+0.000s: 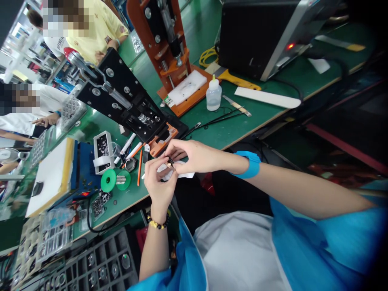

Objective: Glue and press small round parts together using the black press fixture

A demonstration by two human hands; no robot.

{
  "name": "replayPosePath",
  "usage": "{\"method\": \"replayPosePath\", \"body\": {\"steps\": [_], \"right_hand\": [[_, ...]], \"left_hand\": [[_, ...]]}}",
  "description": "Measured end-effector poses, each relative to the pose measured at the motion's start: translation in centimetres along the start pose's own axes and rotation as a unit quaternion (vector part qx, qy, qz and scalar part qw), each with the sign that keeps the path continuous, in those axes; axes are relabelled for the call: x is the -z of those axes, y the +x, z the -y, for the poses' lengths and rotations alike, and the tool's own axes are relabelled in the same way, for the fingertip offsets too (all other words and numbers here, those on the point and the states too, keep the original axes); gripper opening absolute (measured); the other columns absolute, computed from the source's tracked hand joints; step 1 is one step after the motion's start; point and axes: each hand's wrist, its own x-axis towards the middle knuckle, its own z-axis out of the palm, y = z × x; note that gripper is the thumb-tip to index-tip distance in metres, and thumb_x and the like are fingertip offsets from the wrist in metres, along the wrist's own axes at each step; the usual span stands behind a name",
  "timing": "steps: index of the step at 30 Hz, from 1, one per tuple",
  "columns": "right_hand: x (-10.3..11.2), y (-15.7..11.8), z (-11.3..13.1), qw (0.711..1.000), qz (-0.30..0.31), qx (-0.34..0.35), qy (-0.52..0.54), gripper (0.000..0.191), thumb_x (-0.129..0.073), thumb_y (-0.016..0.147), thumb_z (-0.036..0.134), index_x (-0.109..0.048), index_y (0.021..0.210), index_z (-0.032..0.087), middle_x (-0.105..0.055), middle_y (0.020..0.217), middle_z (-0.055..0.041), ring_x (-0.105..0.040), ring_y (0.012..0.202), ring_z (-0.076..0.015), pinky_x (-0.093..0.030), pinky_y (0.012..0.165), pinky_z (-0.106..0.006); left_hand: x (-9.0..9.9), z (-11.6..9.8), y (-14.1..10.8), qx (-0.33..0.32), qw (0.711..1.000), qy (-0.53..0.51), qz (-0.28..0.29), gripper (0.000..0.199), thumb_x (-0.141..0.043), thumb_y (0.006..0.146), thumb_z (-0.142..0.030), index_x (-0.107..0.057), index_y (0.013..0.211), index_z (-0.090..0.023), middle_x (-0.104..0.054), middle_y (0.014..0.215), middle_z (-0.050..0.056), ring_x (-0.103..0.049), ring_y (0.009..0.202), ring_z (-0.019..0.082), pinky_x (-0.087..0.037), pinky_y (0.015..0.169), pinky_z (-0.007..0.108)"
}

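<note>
Both hands meet at the bench's front edge, around a small dark part (170, 162). My left hand (160, 180), with a beaded bracelet at its wrist, pinches the part from the near left. From the right, my right hand (189, 155) grips it too, fingers bent and pressed together; a blue band circles that wrist. Fingers cover much of the part, so its shape is unclear. White tissue (184, 174) shows beneath and beside the fingers. Just beyond the hands is the orange base (163, 139) of a black press (121, 93).
An orange press (160, 52), a clear bottle (214, 95), tweezers (212, 121) and a black box (254, 38) stand or lie beyond. Left are a green solder spool (108, 180), a parts box (103, 151) and a compartment tray (103, 262). People sit across the bench.
</note>
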Motion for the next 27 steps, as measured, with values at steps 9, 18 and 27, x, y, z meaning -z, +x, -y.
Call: {"method": "replayPosePath", "body": {"steps": [9,18,27], "right_hand": [[-0.2,-0.1,-0.3,0.999,-0.026,0.0,-0.038,0.035,-0.074,0.076,0.015,-0.061,0.107,0.022,-0.074,0.111,-0.0012,-0.072,0.103,-0.0181,-0.059,0.091,-0.031],[0.9,0.1,0.4,0.997,0.047,-0.022,0.056,0.033,-0.076,0.078,0.017,-0.063,0.109,0.017,-0.074,0.116,-0.007,-0.072,0.109,-0.0201,-0.059,0.1,-0.036],[1.3,0.0,-0.2,0.994,0.072,-0.017,0.082,0.036,-0.077,0.081,0.02,-0.063,0.114,0.016,-0.074,0.118,-0.0079,-0.073,0.109,-0.0198,-0.06,0.102,-0.038]], "left_hand": [[-0.4,-0.1,-0.2,-0.042,0.997,0.068,-0.016,0.032,-0.077,0.087,-0.014,-0.07,0.118,-0.022,-0.063,0.118,0.008,-0.069,0.116,0.024,-0.07,0.077,0.031],[0.1,-0.1,0.0,-0.006,1.0,-0.004,0.003,0.039,-0.086,0.081,-0.015,-0.072,0.116,-0.023,-0.061,0.116,0.008,-0.068,0.117,0.024,-0.07,0.078,0.031],[0.3,-0.1,-0.1,0.007,1.0,-0.019,0.018,0.038,-0.088,0.082,-0.022,-0.071,0.116,-0.022,-0.06,0.118,0.009,-0.067,0.12,0.026,-0.07,0.08,0.033]]}}
